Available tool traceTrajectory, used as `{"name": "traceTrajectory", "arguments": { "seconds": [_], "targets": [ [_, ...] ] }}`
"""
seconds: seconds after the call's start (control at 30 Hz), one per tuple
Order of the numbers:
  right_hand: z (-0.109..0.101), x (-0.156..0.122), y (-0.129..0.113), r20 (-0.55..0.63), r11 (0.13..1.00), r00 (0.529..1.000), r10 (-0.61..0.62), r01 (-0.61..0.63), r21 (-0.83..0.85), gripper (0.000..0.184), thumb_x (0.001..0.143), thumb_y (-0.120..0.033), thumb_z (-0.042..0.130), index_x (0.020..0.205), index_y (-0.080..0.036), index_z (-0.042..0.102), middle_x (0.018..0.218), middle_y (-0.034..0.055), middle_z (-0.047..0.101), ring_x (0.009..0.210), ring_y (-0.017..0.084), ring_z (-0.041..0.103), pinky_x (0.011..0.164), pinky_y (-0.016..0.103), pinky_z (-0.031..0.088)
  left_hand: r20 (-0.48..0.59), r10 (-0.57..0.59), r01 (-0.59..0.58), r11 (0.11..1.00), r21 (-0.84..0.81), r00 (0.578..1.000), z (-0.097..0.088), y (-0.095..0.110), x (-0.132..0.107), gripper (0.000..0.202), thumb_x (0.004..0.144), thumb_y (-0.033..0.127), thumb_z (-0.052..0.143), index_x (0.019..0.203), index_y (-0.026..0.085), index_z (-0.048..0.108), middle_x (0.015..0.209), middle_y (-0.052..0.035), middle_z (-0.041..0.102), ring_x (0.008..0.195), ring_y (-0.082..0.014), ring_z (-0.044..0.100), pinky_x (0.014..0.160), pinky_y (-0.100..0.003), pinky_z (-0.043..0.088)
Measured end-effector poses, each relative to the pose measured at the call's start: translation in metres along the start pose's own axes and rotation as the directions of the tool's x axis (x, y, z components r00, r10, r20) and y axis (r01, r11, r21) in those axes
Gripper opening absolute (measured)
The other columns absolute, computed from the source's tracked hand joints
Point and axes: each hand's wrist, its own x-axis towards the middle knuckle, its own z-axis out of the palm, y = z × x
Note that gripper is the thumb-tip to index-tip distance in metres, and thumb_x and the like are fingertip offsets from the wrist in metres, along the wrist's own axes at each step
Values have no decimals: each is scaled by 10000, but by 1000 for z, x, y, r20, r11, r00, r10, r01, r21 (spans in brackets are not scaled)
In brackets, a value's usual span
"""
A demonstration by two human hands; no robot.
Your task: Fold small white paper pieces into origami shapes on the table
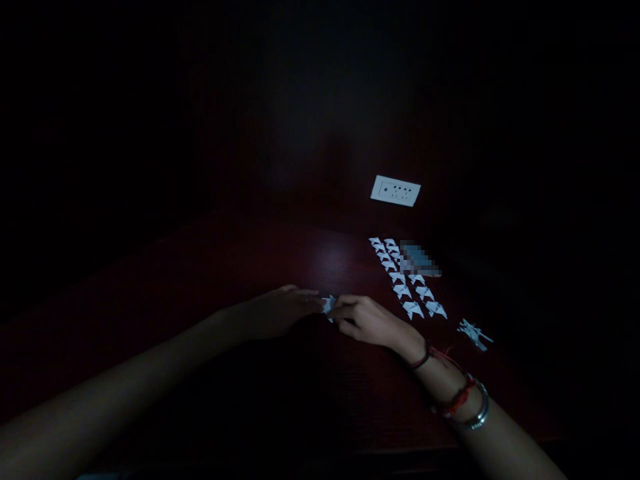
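A small piece of folded white paper [329,305] lies between my two hands over the dark red table [280,260]. From the left, my left hand [283,310] reaches it with its fingertips, the fingers stretched out close together. On the other side my right hand [367,320] pinches the paper's edge between thumb and forefinger. The paper's exact shape is partly covered by the fingers. To the right of my hands, several folded white paper figures [401,291] lie in two slanting rows.
Beside the rows lies a flat, blurred-out device [423,260], perhaps a phone. A small heap of white paper strips [475,335] is further right. A white socket plate [395,191] sits on the wall behind. Much of the room is too dark to make out.
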Motion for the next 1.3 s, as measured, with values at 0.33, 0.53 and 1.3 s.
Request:
{"name": "traceTrajectory", "arguments": {
  "seconds": [0.33,0.53,1.3],
  "targets": [
    [-1,-5,6,-52,997,996,77,-76,16,308,776,-147,416,1066,-184,513,862,38,542,755,112,501,692,230,393,-32,-22,22,1000,-14,999,3,2,-6,449,782,99,401,1199,259,356,1241,-16,393,1137,-182,339,908,-338,265],
    [1,0,2,5,993,998,56,-55,-100,237,788,-190,407,966,-155,560,861,40,512,714,100,490,662,215,384,-6,-31,31,999,15,1000,4,3,-4,458,776,80,396,1198,254,357,1230,-20,406,1121,-188,354,898,-350,266],
    [1,-2,3,46,989,998,31,-24,-149,239,795,-162,384,954,-161,562,808,30,504,668,91,458,619,205,350,21,-40,41,998,-40,999,3,4,-5,525,759,38,374,1210,301,322,1259,33,366,1145,-173,309,917,-344,244]
  ]
}}
